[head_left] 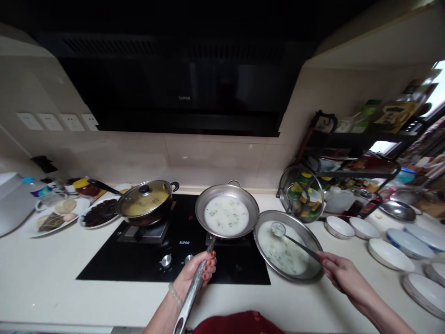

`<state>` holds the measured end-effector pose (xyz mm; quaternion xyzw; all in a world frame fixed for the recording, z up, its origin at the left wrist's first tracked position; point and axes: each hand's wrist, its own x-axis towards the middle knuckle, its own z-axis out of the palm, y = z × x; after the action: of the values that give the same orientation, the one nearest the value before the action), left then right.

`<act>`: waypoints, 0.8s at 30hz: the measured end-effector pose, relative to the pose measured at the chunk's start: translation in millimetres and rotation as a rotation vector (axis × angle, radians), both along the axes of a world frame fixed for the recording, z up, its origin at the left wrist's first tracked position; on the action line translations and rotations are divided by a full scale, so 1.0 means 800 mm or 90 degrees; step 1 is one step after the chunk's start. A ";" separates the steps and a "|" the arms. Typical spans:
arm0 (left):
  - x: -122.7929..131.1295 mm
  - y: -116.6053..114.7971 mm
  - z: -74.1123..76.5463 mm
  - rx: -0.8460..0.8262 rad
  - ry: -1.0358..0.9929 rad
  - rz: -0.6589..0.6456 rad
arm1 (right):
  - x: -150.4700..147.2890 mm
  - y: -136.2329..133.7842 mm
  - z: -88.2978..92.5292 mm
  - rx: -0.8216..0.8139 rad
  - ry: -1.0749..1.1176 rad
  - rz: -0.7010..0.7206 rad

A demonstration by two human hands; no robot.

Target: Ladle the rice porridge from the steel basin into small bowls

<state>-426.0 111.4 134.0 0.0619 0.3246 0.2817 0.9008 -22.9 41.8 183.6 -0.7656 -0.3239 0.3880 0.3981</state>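
My left hand [199,270] is wrapped round the long metal handle of a wok [204,204] on the right side of the stove. White soup with green bits [227,214] lies in the wok. In my right hand [342,273] is the handle of a ladle [299,244], its bowl over a wide metal basin [314,274] right of the wok. The basin holds the same kind of white soup with green bits [283,255]. Its rim is close against the wok's side; I cannot tell whether they touch.
A lidded pan [148,215] stands on the left of the black stove [139,266]. Plates of food [50,220] lie further left. Several bowls [391,254] stand at the right, below a black spice rack [351,169]. A glass lid [301,194] leans behind the basin. The range hood [181,93] hangs overhead.
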 end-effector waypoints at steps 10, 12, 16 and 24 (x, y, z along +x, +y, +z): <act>0.000 -0.001 0.001 0.013 0.004 -0.009 | 0.008 -0.044 -0.090 -0.071 -0.669 0.316; -0.001 0.001 -0.003 0.017 0.003 -0.036 | 0.006 -0.045 -0.086 -0.062 -0.705 0.314; -0.001 0.004 -0.009 0.022 -0.009 -0.036 | -0.008 -0.021 -0.051 -0.025 -0.637 0.219; -0.001 0.004 -0.015 0.029 -0.024 -0.029 | -0.098 0.060 0.021 0.125 -0.407 0.256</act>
<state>-427.1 115.0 122.0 0.0847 0.2992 0.2696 0.9114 -101.1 90.2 200.6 -0.7274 -0.6108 0.1671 0.2645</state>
